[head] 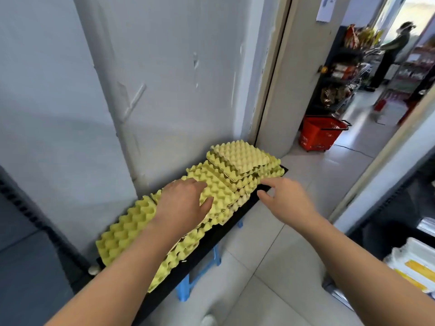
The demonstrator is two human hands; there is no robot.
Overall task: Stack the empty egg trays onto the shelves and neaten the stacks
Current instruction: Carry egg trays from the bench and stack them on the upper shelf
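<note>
The egg trays lie in three overlapping stacks along a black shelf (242,214), a low plank set against the wall. The row's long axis follows the shelf's length, from its near left end to its far right end by the doorway. All trays lie flat with their bumps up. The near stack (127,234) sits at the shelf's near end, partly under the left forearm, and some of its trays jut over the shelf's front edge. The middle stack (221,191) covers the shelf's middle and is fanned, each tray slipped a little off the one below. The far stack (242,156) stands highest, at the shelf's far end; its top tray is paler and turned slightly askew to those beneath.

Nothing shows in the cups of the trays. Blue stools (188,287) show below the shelf's front edge.

The left hand (182,203) lies palm down on the middle stack, fingers lightly bent and thumb spread out across the top tray – resting on it, not curled round an edge. The right hand (284,198) hovers palm down just off the shelf's front edge near its far end, fingers loose and apart, holding nothing. Its forefinger points at the lower corner of the far stack; whether it touches cannot be told. Both forearms are bare and reach in from the near side of the shelf.

Beyond the shelf's far end, past the door, a red basket (320,134) stands on the floor.
</note>
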